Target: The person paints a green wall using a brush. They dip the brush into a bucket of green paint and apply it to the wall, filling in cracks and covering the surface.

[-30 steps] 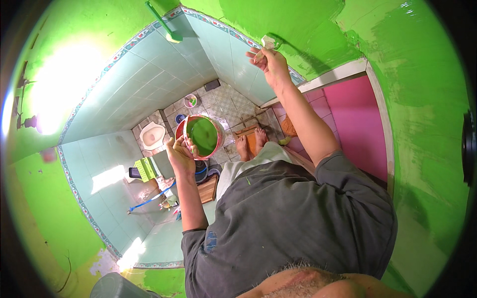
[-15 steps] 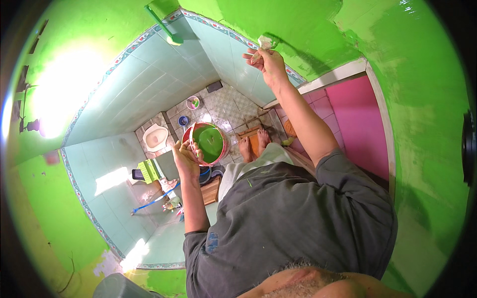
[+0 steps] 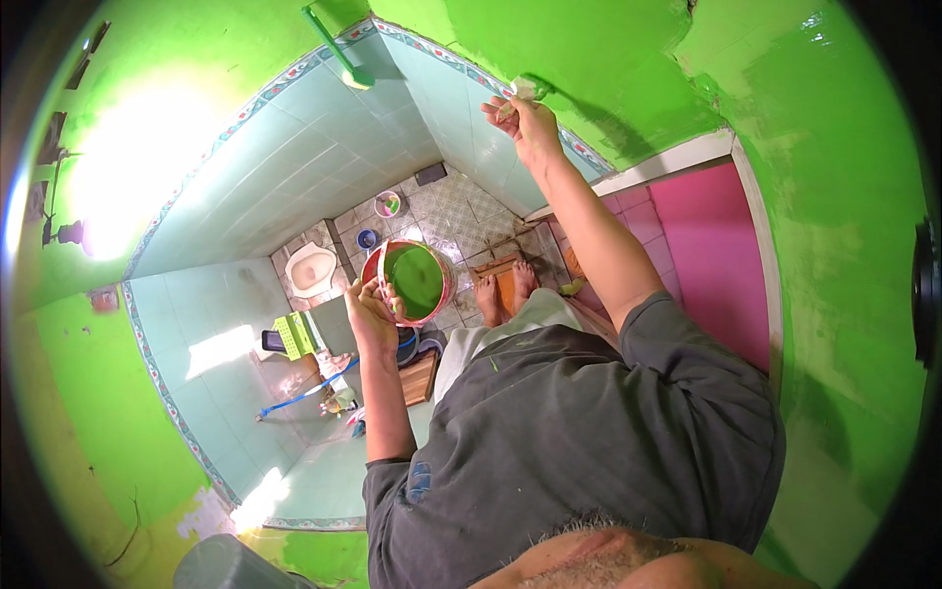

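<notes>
Turquoise tiles [image 3: 294, 137] line the lower part of a small bathroom, with a patterned border strip and a bright green upper wall [image 3: 579, 49] above them.

Nearest is the person's dark grey T-shirt [image 3: 559, 422]. The left hand [image 3: 371, 316] is turned palm up, its fingers curled around the edge and pale handle of a red bucket [image 3: 371, 265], which hangs in front of the body and holds green paint [image 3: 416, 280]. The right hand [image 3: 535, 128], raised ahead on the other side, pinches a small paintbrush [image 3: 526, 89] between thumb and fingers, the other fingers loosely spread; the brush head is at the green wall, just above the border.

Over the last second little has changed: the view has shifted slightly, the brush appears to have slid a touch toward the corner, and the bucket has stayed in the left hand. That suggests short strokes along the tile edge, with paint kept at hand.

Lower down, bare feet [image 3: 486, 296] stand by an orange mat [image 3: 504, 285]. Farther off on the floor are a blue pail [image 3: 367, 240], a small white tub [image 3: 388, 204] and a squat toilet [image 3: 311, 269]. Beyond the tiles, a green long-handled brush [image 3: 339, 49] is up at the border.
</notes>
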### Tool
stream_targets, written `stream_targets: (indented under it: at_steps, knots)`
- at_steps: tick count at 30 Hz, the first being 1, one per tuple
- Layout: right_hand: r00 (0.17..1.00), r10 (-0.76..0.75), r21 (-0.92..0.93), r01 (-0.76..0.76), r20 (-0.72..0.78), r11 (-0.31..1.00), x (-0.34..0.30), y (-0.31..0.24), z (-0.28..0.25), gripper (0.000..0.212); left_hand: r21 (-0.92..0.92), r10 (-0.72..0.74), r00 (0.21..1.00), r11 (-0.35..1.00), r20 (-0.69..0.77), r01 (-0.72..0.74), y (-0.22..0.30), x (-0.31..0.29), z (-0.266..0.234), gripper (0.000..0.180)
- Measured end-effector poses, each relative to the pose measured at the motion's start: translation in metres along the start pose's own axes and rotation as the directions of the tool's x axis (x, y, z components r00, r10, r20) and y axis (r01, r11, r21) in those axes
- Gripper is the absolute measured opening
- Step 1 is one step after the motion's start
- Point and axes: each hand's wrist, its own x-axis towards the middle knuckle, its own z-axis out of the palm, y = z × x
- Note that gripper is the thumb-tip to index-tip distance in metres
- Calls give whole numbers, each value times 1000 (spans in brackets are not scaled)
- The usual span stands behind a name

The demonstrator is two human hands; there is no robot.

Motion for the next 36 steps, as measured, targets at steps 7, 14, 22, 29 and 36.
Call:
stream_targets:
  at_steps: [7, 14, 22, 29, 36]
  knots:
    - [997, 67, 82, -63, -40, 995, -19, 22, 7, 31, -19, -16, 999, 1000, -35, 16, -4, -1, -5, 40]
    - [997, -8, 91, 15, -75, 996, -4, -18, -6, 32, 8, -36, 999, 999, -19, 36, -8, 5, -10, 39]
    - [994, -47, -1, 47, 100, 999, -80, -43, 26, 30, -2, -53, 998, 999, -35, 53, -13, 7, -6, 40]
    - [988, 97, 80, -88, -117, 993, -37, 0, -58, 32, 4, -48, 999, 999, 9, 48, -12, 7, 4, 39]
    - [992, -109, -61, 113, 67, 992, -92, -47, -1, 35, 21, -50, 998, 999, 36, 50, -14, 5, 0, 37]
